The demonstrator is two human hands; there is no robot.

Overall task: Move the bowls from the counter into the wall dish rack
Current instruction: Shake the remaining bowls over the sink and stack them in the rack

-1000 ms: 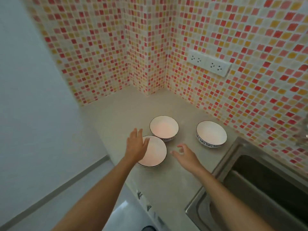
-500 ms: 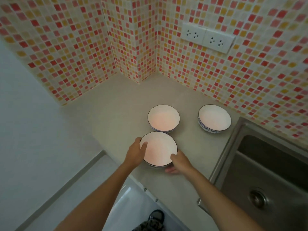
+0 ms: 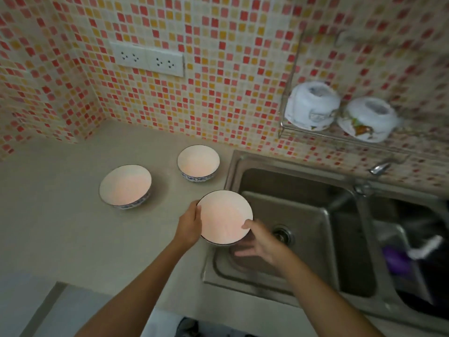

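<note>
Progress on the task is judged to be at an early stage. One bowl (image 3: 224,217) is held between both hands above the edge where the tabletop (image 3: 60,227) meets the sink (image 3: 291,215); it appears lifted clear of the surface, though this cannot be fully confirmed from a single view. The left hand (image 3: 189,226) is wrapped against the bowl's left side, its fingers pressed to the rim and outer wall. The right hand (image 3: 261,242) is placed at the lower right of the rim, the thumb laid over the edge and the remaining fingers (image 3: 243,252) spread loosely beneath, so the bowl is clasped from two sides.

Two further bowls are left on the tabletop: a left bowl (image 3: 125,186) well apart from the hands, and a back bowl (image 3: 198,163) near the tiled wall, just beside the sink's rim. Neither is touched.

The wall dish rack (image 3: 315,135) is seen mounted above the sink at the upper right, and two upturned white cups or bowls (image 3: 312,104) are already resting in it; whether these belong to the task cannot be told. Blur obscures the rack's free space. Carrying, placing, and two more trips are judged to remain.
</note>
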